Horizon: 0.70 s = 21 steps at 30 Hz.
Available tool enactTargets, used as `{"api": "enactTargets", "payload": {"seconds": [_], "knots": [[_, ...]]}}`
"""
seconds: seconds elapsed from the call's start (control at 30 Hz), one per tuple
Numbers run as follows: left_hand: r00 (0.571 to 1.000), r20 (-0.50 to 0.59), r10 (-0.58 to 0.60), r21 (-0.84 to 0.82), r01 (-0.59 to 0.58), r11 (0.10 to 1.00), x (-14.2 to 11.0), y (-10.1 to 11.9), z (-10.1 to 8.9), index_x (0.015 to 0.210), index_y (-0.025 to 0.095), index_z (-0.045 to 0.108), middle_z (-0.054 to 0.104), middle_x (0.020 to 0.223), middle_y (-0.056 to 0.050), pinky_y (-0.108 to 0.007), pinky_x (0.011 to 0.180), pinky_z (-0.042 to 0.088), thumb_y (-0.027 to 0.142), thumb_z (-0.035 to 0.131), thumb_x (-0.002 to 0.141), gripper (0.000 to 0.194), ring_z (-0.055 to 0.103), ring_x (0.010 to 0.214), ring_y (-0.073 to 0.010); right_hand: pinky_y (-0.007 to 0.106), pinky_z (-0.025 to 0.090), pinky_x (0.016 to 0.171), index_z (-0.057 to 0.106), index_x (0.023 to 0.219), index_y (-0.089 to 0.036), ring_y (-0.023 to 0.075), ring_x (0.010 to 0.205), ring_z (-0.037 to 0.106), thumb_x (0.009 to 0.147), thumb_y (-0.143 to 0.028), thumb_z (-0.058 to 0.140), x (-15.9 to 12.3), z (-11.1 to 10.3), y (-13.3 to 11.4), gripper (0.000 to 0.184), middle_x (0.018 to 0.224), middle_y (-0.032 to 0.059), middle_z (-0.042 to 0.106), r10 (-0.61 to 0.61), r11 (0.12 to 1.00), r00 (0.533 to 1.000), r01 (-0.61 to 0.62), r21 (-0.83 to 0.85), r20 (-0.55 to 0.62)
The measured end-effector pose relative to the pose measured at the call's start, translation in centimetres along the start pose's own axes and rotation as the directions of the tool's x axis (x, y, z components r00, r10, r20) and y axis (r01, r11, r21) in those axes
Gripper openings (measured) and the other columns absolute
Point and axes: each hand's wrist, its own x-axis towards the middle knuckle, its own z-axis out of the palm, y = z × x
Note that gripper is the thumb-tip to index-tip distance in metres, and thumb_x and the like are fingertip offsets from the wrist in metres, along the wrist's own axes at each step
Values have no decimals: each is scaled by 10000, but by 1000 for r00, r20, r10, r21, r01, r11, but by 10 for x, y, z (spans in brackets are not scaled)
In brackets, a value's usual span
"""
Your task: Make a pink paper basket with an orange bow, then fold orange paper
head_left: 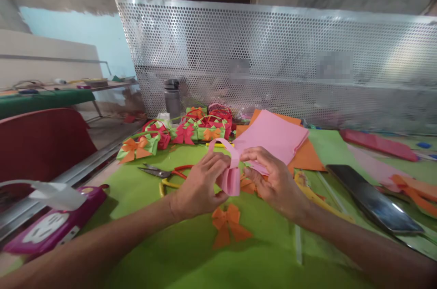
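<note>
Both my hands hold a small pink paper basket (231, 179) with a looped pink handle above the green table (143, 252). My left hand (201, 184) pinches its left side, fingers closed. My right hand (273, 179) grips the right side and the handle's end, fingers closed. An orange paper bow (228, 224) lies on the table just below the basket. Another orange bow (247, 185) shows partly behind my right hand.
Several finished green and red paper baskets (184, 130) stand at the back, with pink paper sheets (273, 136) on orange ones. Scissors (160, 172) lie left of my hands, a phone (372, 198) right. A pink tape dispenser (51, 223) sits far left. A perforated metal panel (273, 61) stands behind.
</note>
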Motion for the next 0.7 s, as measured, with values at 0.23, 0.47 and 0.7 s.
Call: {"api": "enactTargets", "payload": {"seconds": [0.23,0.47,0.7], "knots": [[991,127,-32,0,33,999,-1,-4,2,910,179,525,593,959,-95,-428,899,398,106,625,627,310,522,926,-262,353,471,762,583,822,-207,203,860,568,847,-147,486,1,-2,-7,117,871,59,590,65,998,994,-63,-16,87],[968,212,-137,-141,169,975,-1,-6,2,964,181,540,581,1005,-87,-390,883,427,181,686,623,371,534,949,-251,309,454,673,592,736,-190,170,725,569,802,-233,550,5,-3,-2,89,763,22,610,266,941,945,-298,162,191],[966,159,-204,-247,239,939,-7,-9,5,1109,178,541,611,1076,-93,-363,857,443,273,745,619,539,572,963,-253,256,427,584,621,696,-159,121,622,530,648,-372,741,8,-2,2,249,680,-5,606,469,640,806,-591,491,361]]}}
